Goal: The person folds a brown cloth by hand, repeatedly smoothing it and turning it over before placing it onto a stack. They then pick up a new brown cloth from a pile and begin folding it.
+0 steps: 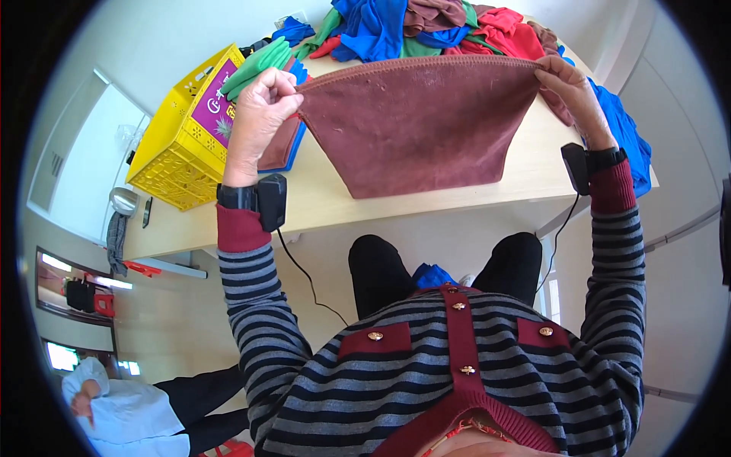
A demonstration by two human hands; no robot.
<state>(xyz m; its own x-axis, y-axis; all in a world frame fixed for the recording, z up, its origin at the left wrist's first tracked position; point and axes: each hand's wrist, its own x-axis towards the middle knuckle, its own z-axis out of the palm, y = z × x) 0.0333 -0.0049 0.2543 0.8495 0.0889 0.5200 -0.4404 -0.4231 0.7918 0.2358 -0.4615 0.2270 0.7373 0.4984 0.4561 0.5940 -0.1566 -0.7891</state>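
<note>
A brown cloth [415, 126] with a stitched edge is stretched between my two hands above the front of the table. My left hand [263, 107] pinches its far left corner. At the far right corner, the fingers of my right hand [575, 95] are closed on the same cloth. Its lower edge hangs near the table's front edge. Beside my left hand lies a stack of folded cloths [280, 146], brown and blue, with folded green cloths [259, 67] just behind, by the crate.
A yellow crate [175, 164] with a purple panel stands left on the pale table [304, 206]. A heap of crumpled blue, red, green and brown cloths [373, 30] covers the back. Blue cloth [620, 129] hangs over the right end. Another person [133, 407] is at lower left.
</note>
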